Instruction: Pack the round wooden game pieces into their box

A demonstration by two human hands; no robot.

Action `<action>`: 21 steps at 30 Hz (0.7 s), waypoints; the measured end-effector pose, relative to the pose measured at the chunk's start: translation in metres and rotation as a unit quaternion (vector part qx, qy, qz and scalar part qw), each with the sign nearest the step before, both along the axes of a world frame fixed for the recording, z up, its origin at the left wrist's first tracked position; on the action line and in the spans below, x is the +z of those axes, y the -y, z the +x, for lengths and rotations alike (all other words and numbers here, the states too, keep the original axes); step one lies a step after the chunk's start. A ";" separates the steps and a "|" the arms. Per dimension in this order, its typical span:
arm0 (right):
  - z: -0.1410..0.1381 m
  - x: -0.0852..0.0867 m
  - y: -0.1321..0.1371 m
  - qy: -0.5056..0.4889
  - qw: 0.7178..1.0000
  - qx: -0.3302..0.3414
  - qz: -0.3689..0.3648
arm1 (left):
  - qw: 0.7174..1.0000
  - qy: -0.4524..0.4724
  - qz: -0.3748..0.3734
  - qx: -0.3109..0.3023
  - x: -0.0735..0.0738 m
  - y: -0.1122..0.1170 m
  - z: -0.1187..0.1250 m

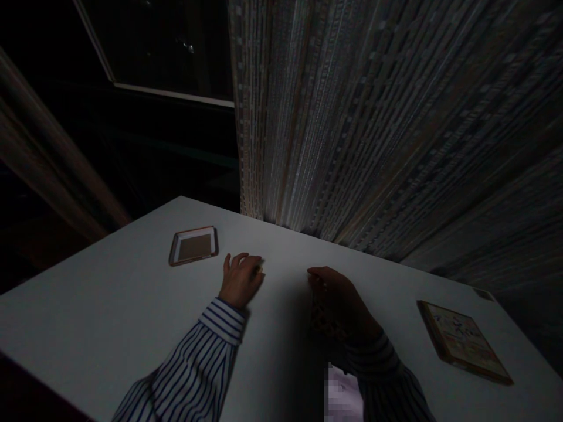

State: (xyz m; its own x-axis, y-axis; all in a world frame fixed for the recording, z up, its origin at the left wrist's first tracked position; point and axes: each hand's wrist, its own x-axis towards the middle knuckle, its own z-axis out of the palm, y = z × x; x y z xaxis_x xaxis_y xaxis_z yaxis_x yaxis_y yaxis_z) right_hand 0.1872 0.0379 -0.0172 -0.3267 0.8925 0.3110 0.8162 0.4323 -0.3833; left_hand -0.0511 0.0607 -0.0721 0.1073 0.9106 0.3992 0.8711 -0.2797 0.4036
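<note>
My left hand (pixel 241 279) rests on the white table (pixel 109 310), palm down, fingers curled loosely, with nothing visible in it. My right hand (pixel 336 302) lies in shadow a short way to its right; its fingers curve down to the table and something dark with a faint pattern seems to sit under the palm, too dim to tell what. Both arms wear striped sleeves. A small framed tray (pixel 194 245) with a brown inside lies just beyond and left of my left hand.
A flat board with a pale printed picture (pixel 464 341) lies near the table's right edge. A wall of hanging string curtain (pixel 373 117) rises right behind the table. A dark window (pixel 162 47) and dim room are at the back left.
</note>
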 end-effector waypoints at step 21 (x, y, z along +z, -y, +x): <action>0.007 -0.004 -0.001 -0.026 0.999 0.010 0.020 | 0.998 -0.057 -0.002 -0.020 -0.003 -0.005 -0.003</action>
State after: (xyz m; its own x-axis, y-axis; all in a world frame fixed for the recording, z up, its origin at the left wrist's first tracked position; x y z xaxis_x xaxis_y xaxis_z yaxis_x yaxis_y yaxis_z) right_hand 0.1940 0.0387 -0.0211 -0.3259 0.8724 0.3642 0.7866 0.4639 -0.4075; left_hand -0.0545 0.0660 -0.0751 0.1886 0.9059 0.3791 0.8999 -0.3140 0.3027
